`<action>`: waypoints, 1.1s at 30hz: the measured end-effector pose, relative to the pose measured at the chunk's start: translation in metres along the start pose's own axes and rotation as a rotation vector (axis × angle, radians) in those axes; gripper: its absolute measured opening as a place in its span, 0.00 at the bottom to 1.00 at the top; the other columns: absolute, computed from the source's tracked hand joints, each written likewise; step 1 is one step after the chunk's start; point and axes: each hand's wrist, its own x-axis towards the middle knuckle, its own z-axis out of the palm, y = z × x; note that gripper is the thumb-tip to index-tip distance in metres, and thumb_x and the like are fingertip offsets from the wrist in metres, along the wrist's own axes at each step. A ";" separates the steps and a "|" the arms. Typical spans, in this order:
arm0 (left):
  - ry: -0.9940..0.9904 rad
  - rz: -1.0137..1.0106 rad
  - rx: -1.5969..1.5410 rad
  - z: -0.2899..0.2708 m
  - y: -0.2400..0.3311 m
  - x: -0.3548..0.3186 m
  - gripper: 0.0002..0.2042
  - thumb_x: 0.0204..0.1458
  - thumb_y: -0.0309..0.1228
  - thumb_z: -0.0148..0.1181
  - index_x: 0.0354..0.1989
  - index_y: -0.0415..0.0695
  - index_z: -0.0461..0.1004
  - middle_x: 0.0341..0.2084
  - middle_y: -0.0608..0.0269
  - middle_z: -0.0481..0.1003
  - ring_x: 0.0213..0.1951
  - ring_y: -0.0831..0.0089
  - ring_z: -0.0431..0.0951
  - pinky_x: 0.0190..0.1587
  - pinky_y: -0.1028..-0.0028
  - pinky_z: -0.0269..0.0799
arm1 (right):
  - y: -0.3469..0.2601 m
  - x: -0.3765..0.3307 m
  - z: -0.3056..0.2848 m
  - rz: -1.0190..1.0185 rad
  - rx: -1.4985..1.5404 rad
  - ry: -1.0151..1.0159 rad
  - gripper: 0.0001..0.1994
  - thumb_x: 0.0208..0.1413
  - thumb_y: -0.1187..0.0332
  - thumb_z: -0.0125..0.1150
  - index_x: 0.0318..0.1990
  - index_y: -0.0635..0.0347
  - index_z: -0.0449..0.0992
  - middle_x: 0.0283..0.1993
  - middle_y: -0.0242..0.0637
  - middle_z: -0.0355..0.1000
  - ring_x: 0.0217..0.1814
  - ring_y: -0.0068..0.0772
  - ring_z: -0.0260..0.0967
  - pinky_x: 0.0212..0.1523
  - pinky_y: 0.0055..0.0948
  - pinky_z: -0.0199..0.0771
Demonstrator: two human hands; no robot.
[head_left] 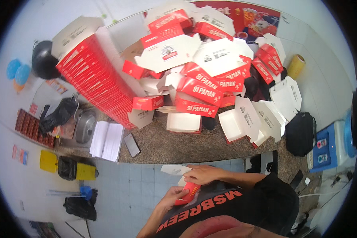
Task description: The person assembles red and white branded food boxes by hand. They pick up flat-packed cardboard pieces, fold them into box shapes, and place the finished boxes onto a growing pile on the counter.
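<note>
You are holding a red and white box (192,191) in front of your dark shirt (250,202), just short of the counter (174,148). Your left hand (173,197) is pinching its red wall, thumb lying on the outer face, while your right hand (203,174) is curling over the upper end beside the white flap (173,169); whether those fingers are gripping or merely resting, I cannot tell. The card is looking thin, so the box is probably weighing very little (the leaning stack (95,75) is suggesting as much), staying fairly stiff at its folds but bending easily at the flap. Its printed face is likely feeling smooth, perhaps slightly slippery. Holding the red walls near their folds is seeming safest; squeezing mid-panel could be denting it.
</note>
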 end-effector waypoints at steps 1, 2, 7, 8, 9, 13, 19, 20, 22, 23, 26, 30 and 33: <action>-0.016 -0.007 0.032 -0.001 0.004 0.006 0.16 0.66 0.35 0.59 0.51 0.32 0.80 0.41 0.59 0.83 0.41 0.79 0.81 0.46 0.78 0.76 | 0.001 -0.004 -0.004 0.013 -0.010 0.005 0.17 0.72 0.53 0.45 0.43 0.55 0.74 0.53 0.60 0.72 0.61 0.60 0.69 0.59 0.50 0.69; -0.030 -0.014 0.062 -0.001 0.008 0.011 0.16 0.67 0.35 0.59 0.51 0.31 0.80 0.41 0.59 0.83 0.41 0.79 0.81 0.46 0.78 0.76 | 0.001 -0.007 -0.007 0.025 -0.019 0.007 0.16 0.72 0.53 0.46 0.44 0.54 0.74 0.52 0.60 0.72 0.62 0.61 0.68 0.60 0.50 0.69; -0.051 -0.040 0.202 0.008 0.038 0.026 0.17 0.68 0.37 0.56 0.50 0.32 0.80 0.40 0.59 0.83 0.39 0.78 0.81 0.45 0.78 0.76 | 0.002 -0.022 -0.019 -0.024 0.113 0.064 0.14 0.71 0.55 0.49 0.44 0.55 0.75 0.45 0.56 0.72 0.60 0.58 0.68 0.56 0.48 0.69; -0.055 -0.039 0.269 0.007 0.042 0.028 0.18 0.69 0.38 0.55 0.50 0.32 0.80 0.40 0.59 0.83 0.39 0.78 0.81 0.45 0.78 0.76 | 0.003 -0.026 -0.022 -0.024 0.139 0.082 0.14 0.71 0.55 0.50 0.44 0.55 0.75 0.44 0.55 0.72 0.58 0.57 0.68 0.55 0.47 0.69; -0.028 -0.020 0.241 -0.001 0.039 0.033 0.19 0.69 0.40 0.54 0.50 0.32 0.80 0.41 0.59 0.83 0.40 0.76 0.81 0.46 0.77 0.76 | 0.010 -0.027 -0.021 -0.024 0.131 0.142 0.14 0.70 0.55 0.52 0.44 0.55 0.76 0.45 0.53 0.70 0.56 0.56 0.69 0.54 0.47 0.70; 0.059 0.489 0.292 -0.046 0.032 0.046 0.24 0.69 0.46 0.51 0.49 0.34 0.81 0.46 0.57 0.82 0.46 0.69 0.82 0.51 0.72 0.75 | 0.032 -0.032 -0.031 0.056 0.107 0.426 0.12 0.66 0.56 0.57 0.45 0.54 0.78 0.49 0.51 0.66 0.52 0.55 0.69 0.53 0.46 0.70; 0.275 0.553 0.873 0.007 0.058 0.038 0.13 0.61 0.37 0.62 0.42 0.37 0.79 0.32 0.55 0.79 0.43 0.60 0.79 0.52 0.56 0.68 | 0.003 -0.034 -0.025 0.142 0.041 0.574 0.17 0.66 0.54 0.58 0.55 0.53 0.75 0.55 0.58 0.68 0.49 0.60 0.74 0.50 0.51 0.74; 0.287 0.592 0.988 0.010 0.057 0.040 0.12 0.59 0.35 0.64 0.40 0.38 0.79 0.30 0.55 0.78 0.41 0.58 0.78 0.50 0.55 0.67 | -0.015 -0.038 -0.024 0.241 -0.020 0.562 0.19 0.66 0.54 0.57 0.58 0.52 0.74 0.53 0.57 0.72 0.49 0.62 0.75 0.50 0.53 0.75; 0.315 0.655 1.181 0.017 0.057 0.041 0.09 0.56 0.33 0.66 0.37 0.40 0.79 0.28 0.55 0.76 0.39 0.55 0.77 0.49 0.54 0.67 | -0.045 -0.047 -0.033 0.358 -0.079 0.449 0.24 0.66 0.53 0.57 0.65 0.51 0.69 0.52 0.57 0.75 0.48 0.64 0.76 0.49 0.56 0.76; 0.319 0.675 1.264 0.021 0.056 0.040 0.09 0.54 0.33 0.66 0.36 0.40 0.78 0.28 0.55 0.76 0.39 0.54 0.77 0.48 0.53 0.67 | -0.058 -0.052 -0.041 0.384 -0.072 0.354 0.27 0.66 0.53 0.57 0.68 0.51 0.66 0.53 0.57 0.76 0.47 0.66 0.77 0.48 0.57 0.77; 0.272 0.800 1.418 0.025 0.045 0.048 0.09 0.49 0.32 0.67 0.35 0.42 0.78 0.35 0.54 0.76 0.46 0.51 0.75 0.53 0.50 0.66 | -0.051 -0.052 -0.018 0.262 -0.259 0.324 0.25 0.64 0.50 0.58 0.61 0.56 0.72 0.50 0.53 0.78 0.43 0.61 0.78 0.43 0.52 0.79; 0.342 0.914 1.567 0.028 0.039 0.035 0.13 0.45 0.33 0.69 0.37 0.42 0.78 0.52 0.50 0.71 0.62 0.43 0.65 0.64 0.39 0.58 | -0.015 -0.034 0.015 0.159 -0.386 0.193 0.20 0.63 0.50 0.58 0.45 0.58 0.79 0.45 0.51 0.79 0.41 0.56 0.79 0.43 0.52 0.78; 0.504 1.012 1.440 0.026 0.039 0.034 0.23 0.44 0.35 0.73 0.47 0.41 0.72 0.63 0.45 0.63 0.65 0.35 0.59 0.65 0.33 0.53 | -0.019 -0.024 0.013 0.202 -0.292 0.132 0.19 0.62 0.49 0.59 0.38 0.56 0.82 0.38 0.49 0.80 0.39 0.56 0.78 0.43 0.54 0.77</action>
